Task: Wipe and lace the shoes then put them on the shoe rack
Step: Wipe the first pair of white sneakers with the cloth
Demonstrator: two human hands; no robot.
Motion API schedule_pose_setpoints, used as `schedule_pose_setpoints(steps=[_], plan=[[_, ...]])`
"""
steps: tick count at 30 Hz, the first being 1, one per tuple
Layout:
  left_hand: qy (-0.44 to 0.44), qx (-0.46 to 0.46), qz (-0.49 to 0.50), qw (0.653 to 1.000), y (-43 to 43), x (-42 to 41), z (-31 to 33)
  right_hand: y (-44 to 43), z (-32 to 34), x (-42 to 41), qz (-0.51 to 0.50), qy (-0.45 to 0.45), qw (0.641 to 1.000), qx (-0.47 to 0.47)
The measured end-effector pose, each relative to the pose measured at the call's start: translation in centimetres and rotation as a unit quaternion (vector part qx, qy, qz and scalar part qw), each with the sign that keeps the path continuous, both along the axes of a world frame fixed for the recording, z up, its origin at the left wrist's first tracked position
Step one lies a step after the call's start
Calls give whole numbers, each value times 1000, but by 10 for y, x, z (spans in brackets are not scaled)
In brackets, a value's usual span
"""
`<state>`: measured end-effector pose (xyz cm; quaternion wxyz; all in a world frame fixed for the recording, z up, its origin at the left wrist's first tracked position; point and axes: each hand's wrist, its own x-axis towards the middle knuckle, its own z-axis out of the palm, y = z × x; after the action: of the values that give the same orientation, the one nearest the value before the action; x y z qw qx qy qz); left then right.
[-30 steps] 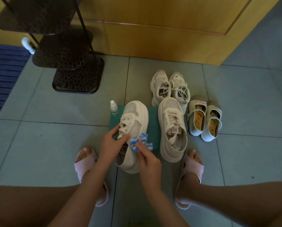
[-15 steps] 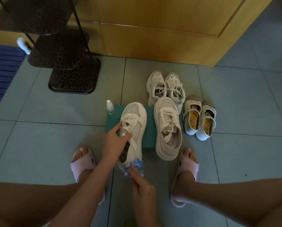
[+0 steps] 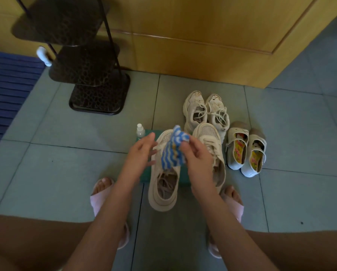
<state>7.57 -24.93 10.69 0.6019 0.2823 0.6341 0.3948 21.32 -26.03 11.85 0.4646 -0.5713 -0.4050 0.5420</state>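
Here right hand (image 3: 195, 155) pinches cloth (image 3: 173, 151), left hand (image 3: 141, 151) seemingly open, above shoe (image 3: 161, 201) holding loose laces (image 3: 166, 182).

No legible text anywhere; perhaps a small tag (image 3: 223, 129) on the back sneaker (image 3: 217, 110), too blurred

L: bare tiles (image 3: 66, 163) to shoe rack (image 3: 99, 98) | bottle (image 3: 140, 131) nr path | R: sneaker pair (image 3: 204, 112) + strap shoes (image 3: 245, 151) block, prob. touching

One head-worn view looks steeply down at the nearby tiled floor (image 3: 56, 173); wooden door (image 3: 202, 36) ahead.
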Motion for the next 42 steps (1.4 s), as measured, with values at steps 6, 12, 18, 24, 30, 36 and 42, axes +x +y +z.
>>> schedule_pose_setpoints(steps=[6, 12, 18, 24, 30, 36, 42], plan=[[-89, 25, 91, 992, 5, -17, 1, 19, 5, -43, 136, -15, 991, -16], [-154, -10, 181, 971, -1, -41, -31, 20, -11, -35, 93, -183, 978, -27], [-236, -75, 231, 941, -13, -45, -70, 12, -49, -45, 177, -407, 879, -178], [-239, -106, 162, 951, -9, -53, -82, 8, -62, -39, 178, -460, 859, -137], [79, -3, 81, 994, 0, -16, -74, 3, -63, -20, 157, -380, 906, -102], [236, 173, 3, 956, 31, 11, -61, 2, -71, -5, 125, -306, 940, -84], [245, 219, -74, 942, 56, 15, -76, 0, -73, 4, 113, -290, 947, -77]])
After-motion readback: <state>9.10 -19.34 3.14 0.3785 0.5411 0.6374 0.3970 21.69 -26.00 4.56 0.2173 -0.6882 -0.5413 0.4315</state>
